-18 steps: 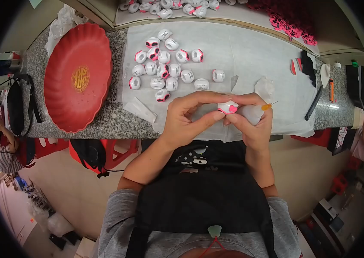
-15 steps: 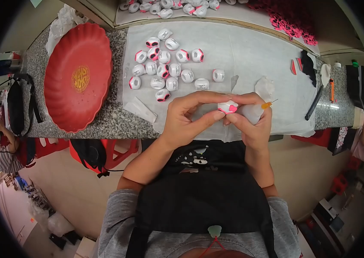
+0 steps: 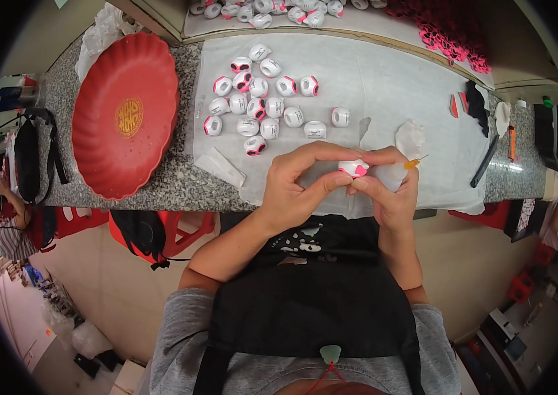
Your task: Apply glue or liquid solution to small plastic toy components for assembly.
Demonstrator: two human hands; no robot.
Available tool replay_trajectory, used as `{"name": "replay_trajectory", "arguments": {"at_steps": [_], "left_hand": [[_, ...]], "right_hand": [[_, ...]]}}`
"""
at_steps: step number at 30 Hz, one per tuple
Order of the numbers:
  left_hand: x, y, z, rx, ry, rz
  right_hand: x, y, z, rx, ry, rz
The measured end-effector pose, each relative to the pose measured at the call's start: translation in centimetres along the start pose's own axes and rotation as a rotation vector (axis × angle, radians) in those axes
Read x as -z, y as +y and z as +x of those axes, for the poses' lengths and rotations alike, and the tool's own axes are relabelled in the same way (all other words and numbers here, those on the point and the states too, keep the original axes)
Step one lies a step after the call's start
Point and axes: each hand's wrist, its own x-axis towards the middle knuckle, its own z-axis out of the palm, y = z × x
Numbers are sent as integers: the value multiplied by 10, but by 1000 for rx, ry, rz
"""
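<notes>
Above the near edge of the worktop, my left hand pinches a small white and pink plastic piece between thumb and fingers. My right hand presses its thumb and fingers against the other side of the same piece. Tucked in that right hand is a translucent needle-tip squeeze bottle, its orange needle base pointing up and to the right. Beyond my hands, several similar rounded white pieces with pink and black parts lie spread on a white sheet.
A red scalloped tray stands on the left of the granite worktop. More white pieces and a pink heap fill the shelf behind. To the right lie a black cutter, an orange tool and scraps.
Both hands and the piece sit slightly further right in the picture, as does the scene around them. The piece has turned a little between my fingers.
</notes>
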Motion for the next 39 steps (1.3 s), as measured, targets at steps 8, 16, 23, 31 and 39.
{"name": "replay_trajectory", "arguments": {"at_steps": [8,16,23,31,39], "left_hand": [[13,17,51,-304,-95,994],[3,5,59,-387,-186,1436],[32,14,61,-341,-228,1500],[47,2,141,-664,66,1713],[52,-2,138,-719,71,1638]], "right_hand": [[8,-10,10,14,152,-16],[18,0,5,17,154,36],[26,0,5,24,148,31],[26,3,3,60,130,51],[24,6,2,141,128,-42]]}}
